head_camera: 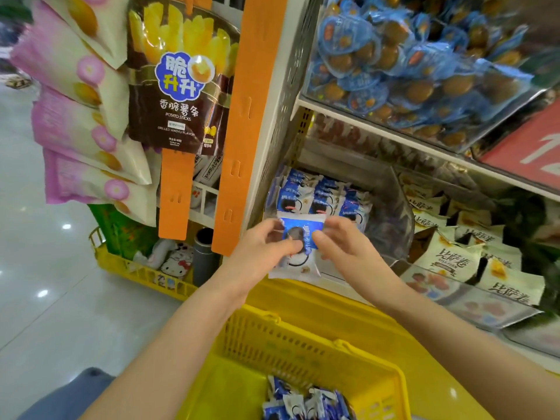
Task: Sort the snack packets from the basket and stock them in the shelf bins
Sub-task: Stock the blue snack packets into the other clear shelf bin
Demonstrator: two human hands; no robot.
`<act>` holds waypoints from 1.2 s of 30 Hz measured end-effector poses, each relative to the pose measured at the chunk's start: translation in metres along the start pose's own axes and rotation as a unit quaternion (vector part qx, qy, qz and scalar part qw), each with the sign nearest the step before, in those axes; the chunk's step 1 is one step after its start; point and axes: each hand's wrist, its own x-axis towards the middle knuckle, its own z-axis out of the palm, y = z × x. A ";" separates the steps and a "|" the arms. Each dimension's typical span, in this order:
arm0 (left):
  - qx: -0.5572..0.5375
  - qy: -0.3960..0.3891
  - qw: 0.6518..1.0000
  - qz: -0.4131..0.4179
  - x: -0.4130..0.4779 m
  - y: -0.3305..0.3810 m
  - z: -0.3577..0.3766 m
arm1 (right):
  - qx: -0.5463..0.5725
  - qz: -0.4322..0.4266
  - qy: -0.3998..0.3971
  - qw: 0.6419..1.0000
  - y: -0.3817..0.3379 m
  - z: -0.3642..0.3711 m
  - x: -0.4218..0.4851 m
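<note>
**Both hands hold one packet at the mouth of the shelf bin**

The shelf point(378, 133) fills the right side, with a heap of blue-wrapped snacks point(409, 65) in the tier above it. Below, a yellow basket point(303, 334) sits in front of the person, with loose blue-and-white packets point(306, 404) lying in its bottom. On the lower tier a clear bin point(391, 213) holds rows of matching packets point(321, 195) standing on edge; cream packets point(454, 262) fill the bin just beside it. The left hand point(263, 247) and right hand point(345, 241) each pinch a side of a single blue-and-white packet point(300, 227), held above the basket at the bin's front edge.
</note>
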 end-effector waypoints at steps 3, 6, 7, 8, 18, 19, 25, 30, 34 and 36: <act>0.046 0.014 0.998 0.036 0.000 -0.002 0.007 | 0.040 0.057 -0.056 0.996 0.003 -0.004 0.006; 0.130 0.042 0.986 0.098 0.010 -0.004 0.013 | 0.066 0.037 0.005 0.997 0.010 -0.007 0.010; 0.165 0.052 0.977 0.123 0.014 -0.004 0.013 | 0.065 0.023 0.047 0.996 0.012 -0.010 0.013; 0.204 0.065 0.966 0.148 0.018 -0.005 0.013 | 0.059 0.011 0.096 0.994 0.013 -0.016 0.017; 0.555 0.045 0.783 0.279 0.066 -0.026 0.010 | -0.296 0.032 0.137 0.945 0.067 -0.068 0.127; 0.559 0.049 0.779 0.280 0.068 -0.028 0.010 | -0.338 0.035 0.099 0.935 0.072 -0.066 0.136; 0.536 0.049 0.790 0.294 0.073 -0.031 0.008 | -0.403 0.000 -0.023 0.915 0.090 -0.050 0.168; 0.532 0.051 0.792 0.295 0.075 -0.033 0.007 | -0.413 -0.013 -0.030 0.910 0.094 -0.055 0.180; 0.540 0.054 0.788 0.291 0.076 -0.034 0.008 | -0.496 -0.064 -0.018 0.866 0.096 -0.056 0.181; 0.543 0.054 0.786 0.291 0.074 -0.034 0.008 | -0.509 -0.064 -0.022 0.858 0.094 -0.056 0.179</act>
